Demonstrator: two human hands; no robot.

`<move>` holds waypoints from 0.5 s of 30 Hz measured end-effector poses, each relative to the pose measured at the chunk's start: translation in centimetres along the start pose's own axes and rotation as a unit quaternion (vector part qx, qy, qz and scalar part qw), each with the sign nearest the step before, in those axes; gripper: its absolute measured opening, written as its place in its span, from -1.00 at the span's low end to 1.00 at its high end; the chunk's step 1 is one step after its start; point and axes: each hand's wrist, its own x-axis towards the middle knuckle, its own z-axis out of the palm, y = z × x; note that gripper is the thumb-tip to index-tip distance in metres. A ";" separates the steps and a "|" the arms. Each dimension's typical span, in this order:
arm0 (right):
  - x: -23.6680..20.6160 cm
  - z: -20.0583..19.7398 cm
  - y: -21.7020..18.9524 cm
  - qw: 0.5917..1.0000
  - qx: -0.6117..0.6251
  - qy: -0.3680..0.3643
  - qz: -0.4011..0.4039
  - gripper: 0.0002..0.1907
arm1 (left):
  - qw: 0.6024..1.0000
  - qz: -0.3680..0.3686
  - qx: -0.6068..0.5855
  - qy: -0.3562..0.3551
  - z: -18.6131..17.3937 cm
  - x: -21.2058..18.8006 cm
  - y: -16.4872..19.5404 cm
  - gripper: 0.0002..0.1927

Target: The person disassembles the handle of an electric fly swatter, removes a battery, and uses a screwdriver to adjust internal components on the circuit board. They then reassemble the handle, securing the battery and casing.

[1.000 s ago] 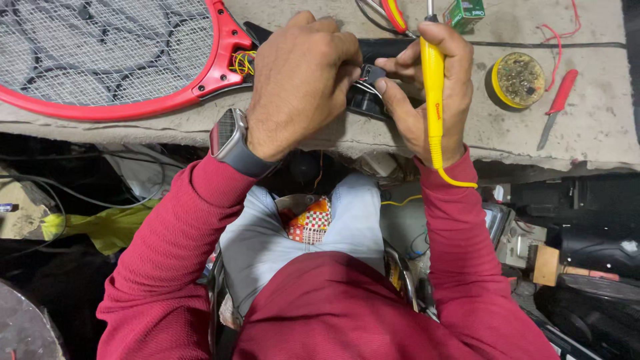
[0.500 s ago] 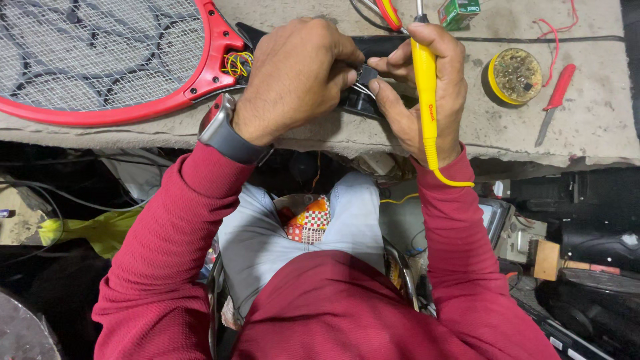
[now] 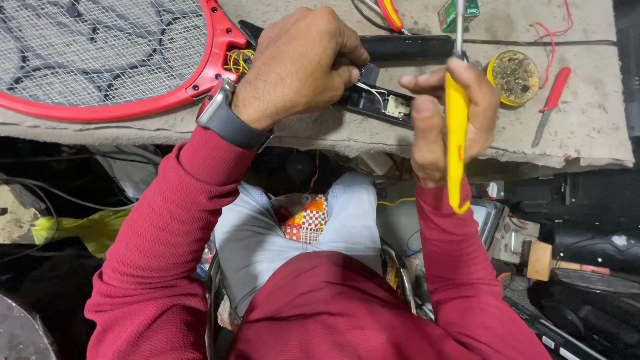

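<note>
The left hand (image 3: 300, 63) is curled tight over the near end of a long black handle (image 3: 380, 100) that lies on the gray work table (image 3: 587, 143). The right hand (image 3: 447, 120) grips a yellow soldering iron (image 3: 457, 140). It stands almost straight up, with its metal tip pointing away from the person.

The black handle is open, and white wires (image 3: 370, 90) and a small part show inside. It runs from the left hand out to the right, so its open end sits just beside the right hand, a bit to its left. The right hand is nearer to that spot.

The handle joins a red racket (image 3: 200, 93) with a wire net. 1 round tin (image 3: 512, 77) and 1 red screwdriver (image 3: 550, 100) lie farther right.
</note>
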 end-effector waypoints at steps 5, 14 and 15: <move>-3.0 -1.7 -1.2 0.987 0.061 0.135 0.057 -0.41 | 1.000 0.023 -0.008 -0.004 0.1 0.1 -0.6 -0.79; -5.1 -5.3 0.9 0.985 0.091 0.134 0.054 -0.61 | 1.000 0.015 -0.017 0.001 0.3 0.1 -0.7 -0.81; -5.2 -5.4 1.0 0.987 0.090 0.119 0.061 -0.62 | 1.000 0.015 -0.013 0.005 0.3 0.0 -0.7 -0.80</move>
